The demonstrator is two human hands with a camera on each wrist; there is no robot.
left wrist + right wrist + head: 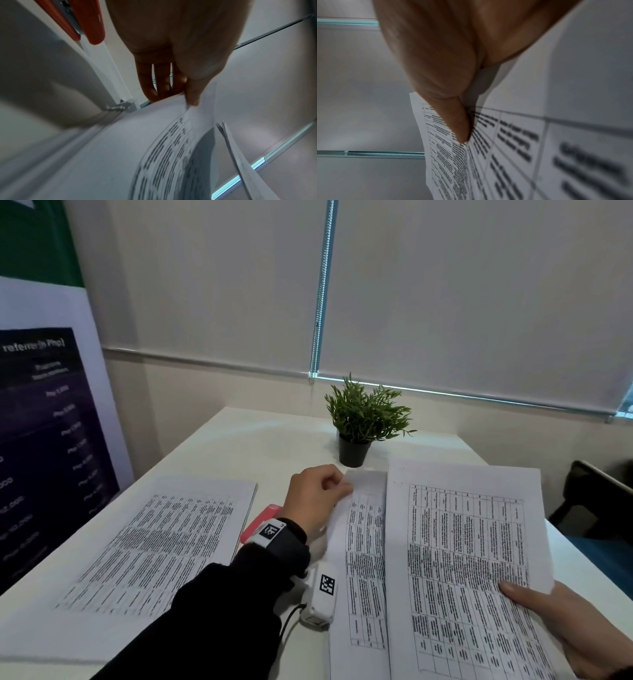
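The left hand (317,498) pinches the top corner of a sheet (364,559); the right hand (561,621) grips the lifted pages (462,559), thumb on top. A stapler (260,522) lies by the left wrist.

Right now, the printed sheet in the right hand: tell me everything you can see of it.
The printed sheet is white paper bearing a dense black ruled grid, with text too small to read. It is raised off the desk and tilted. The right hand grips its lower right edge, thumb on the printed face. Its left edge overlaps the page pinched by the left hand.
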